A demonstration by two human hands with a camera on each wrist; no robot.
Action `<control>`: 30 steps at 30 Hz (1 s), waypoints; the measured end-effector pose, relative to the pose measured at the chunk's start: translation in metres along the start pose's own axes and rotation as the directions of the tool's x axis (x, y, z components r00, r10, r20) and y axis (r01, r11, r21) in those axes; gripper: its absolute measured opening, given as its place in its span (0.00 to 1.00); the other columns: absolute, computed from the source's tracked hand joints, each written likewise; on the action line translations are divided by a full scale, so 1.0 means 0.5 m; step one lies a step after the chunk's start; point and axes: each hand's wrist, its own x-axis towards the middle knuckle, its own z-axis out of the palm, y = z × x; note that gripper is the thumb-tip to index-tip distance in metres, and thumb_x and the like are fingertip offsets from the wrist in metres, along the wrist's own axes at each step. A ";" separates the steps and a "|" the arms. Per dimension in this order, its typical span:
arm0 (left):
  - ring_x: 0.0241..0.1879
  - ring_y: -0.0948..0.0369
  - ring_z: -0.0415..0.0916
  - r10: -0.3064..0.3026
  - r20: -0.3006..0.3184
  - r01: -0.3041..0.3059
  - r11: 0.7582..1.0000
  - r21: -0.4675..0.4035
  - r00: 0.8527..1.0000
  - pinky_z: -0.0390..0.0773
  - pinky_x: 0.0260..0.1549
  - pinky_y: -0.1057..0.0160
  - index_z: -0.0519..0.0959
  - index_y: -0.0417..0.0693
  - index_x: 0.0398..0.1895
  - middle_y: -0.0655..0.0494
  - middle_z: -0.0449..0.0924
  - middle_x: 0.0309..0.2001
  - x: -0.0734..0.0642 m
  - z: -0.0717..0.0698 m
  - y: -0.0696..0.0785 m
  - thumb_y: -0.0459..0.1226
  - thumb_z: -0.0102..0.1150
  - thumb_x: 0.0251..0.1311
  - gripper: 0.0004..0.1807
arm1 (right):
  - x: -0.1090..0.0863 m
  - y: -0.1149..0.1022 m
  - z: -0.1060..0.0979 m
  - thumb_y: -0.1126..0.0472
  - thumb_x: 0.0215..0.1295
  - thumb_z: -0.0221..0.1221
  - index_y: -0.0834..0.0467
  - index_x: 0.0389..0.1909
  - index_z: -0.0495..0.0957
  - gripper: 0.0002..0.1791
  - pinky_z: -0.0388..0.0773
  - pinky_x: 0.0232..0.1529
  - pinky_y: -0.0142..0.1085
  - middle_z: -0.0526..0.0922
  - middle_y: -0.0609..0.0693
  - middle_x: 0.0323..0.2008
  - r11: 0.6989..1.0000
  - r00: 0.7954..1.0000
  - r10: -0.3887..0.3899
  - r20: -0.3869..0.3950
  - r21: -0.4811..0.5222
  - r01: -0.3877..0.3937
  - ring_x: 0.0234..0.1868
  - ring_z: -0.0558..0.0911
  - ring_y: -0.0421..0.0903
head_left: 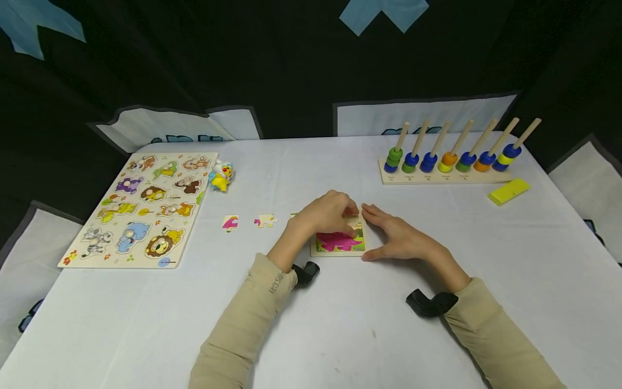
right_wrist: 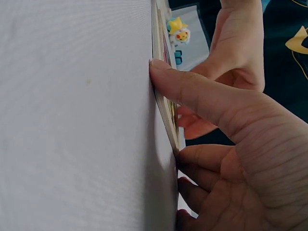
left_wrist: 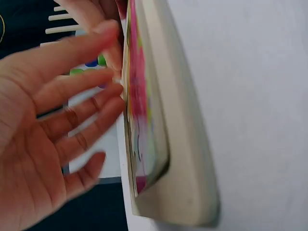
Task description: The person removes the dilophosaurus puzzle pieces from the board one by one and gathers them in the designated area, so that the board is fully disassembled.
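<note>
A small wooden jigsaw board [head_left: 340, 254] with a pink dinosaur picture [head_left: 336, 242] lies flat on the white table. Over its upper part is my left hand [head_left: 324, 215], fingertips down at the picture; in the left wrist view its fingers are loosely extended, with no piece showing between them. My right hand [head_left: 400, 236] rests along the board's right edge, thumb at the near corner and fingers spread toward the far one. Two loose jigsaw pieces, one pink and cream [head_left: 230, 222] and one mostly cream [head_left: 265, 220], lie to the left. My left hand hides part of the picture.
At the left lies a large animal puzzle board [head_left: 187, 260], with a small chick-like toy [head_left: 222, 175] beside it. A peg stacker [head_left: 447, 177] with coloured rings stands at the back right, a yellow block [head_left: 509, 192] in front. Dark curtains hang behind the table.
</note>
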 end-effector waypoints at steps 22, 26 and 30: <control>0.30 0.64 0.70 -0.028 -0.014 0.028 0.999 0.039 1.000 0.70 0.33 0.69 0.80 0.45 0.32 0.56 0.77 0.28 -0.006 0.012 0.010 0.36 0.71 0.50 0.09 | 0.002 0.004 -0.001 0.48 0.50 0.71 0.66 0.73 0.51 0.56 0.50 0.71 0.57 0.47 0.60 0.76 1.000 1.000 -0.013 0.007 -0.005 0.013 0.76 0.46 0.60; 0.28 0.64 0.70 -0.025 -0.018 0.025 0.999 0.041 1.000 0.69 0.31 0.69 0.79 0.46 0.32 0.57 0.76 0.26 -0.006 0.012 0.010 0.36 0.72 0.49 0.10 | 0.003 0.004 -0.002 0.48 0.50 0.71 0.66 0.72 0.51 0.56 0.50 0.71 0.58 0.47 0.60 0.76 1.000 1.000 -0.013 0.006 -0.004 0.013 0.76 0.46 0.60; 0.28 0.64 0.70 -0.029 -0.010 0.030 0.999 0.038 1.000 0.69 0.31 0.69 0.77 0.47 0.32 0.57 0.76 0.25 -0.007 0.011 0.011 0.36 0.71 0.50 0.10 | 0.003 0.003 -0.002 0.48 0.50 0.70 0.66 0.72 0.51 0.56 0.50 0.71 0.58 0.46 0.61 0.76 1.000 1.000 -0.011 0.009 -0.004 0.011 0.76 0.46 0.60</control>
